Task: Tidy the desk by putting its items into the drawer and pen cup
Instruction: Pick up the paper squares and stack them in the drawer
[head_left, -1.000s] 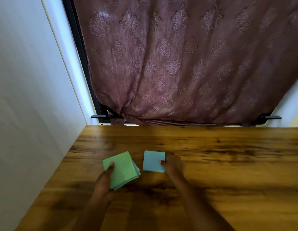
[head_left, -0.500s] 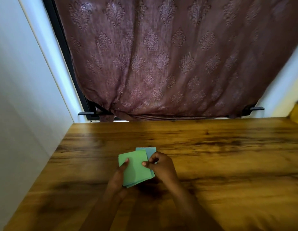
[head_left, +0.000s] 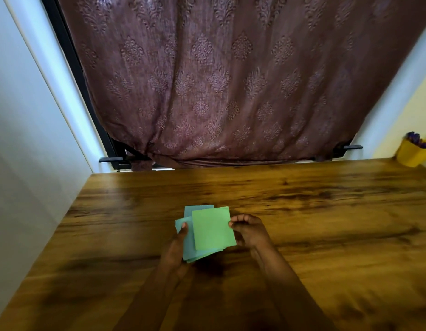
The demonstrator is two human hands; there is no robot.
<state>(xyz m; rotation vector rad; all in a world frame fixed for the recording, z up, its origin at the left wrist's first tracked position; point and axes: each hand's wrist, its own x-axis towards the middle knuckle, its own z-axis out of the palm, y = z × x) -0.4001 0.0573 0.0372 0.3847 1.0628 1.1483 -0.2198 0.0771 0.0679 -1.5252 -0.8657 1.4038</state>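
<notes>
Above the worktop (head_left: 326, 223) at 6 o'clock, the left grip (head_left: 176, 252) holds the notes (head_left: 212, 229), thumb curled over their left edge; the right grip (head_left: 249, 231) pinches their right edge. Cup (head_left: 410, 152) stands at 2 o'clock.

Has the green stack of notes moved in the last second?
Yes. The green stack has shifted right, away from the left edge of the desk, and now overlaps the blue note it lay beside.
</notes>
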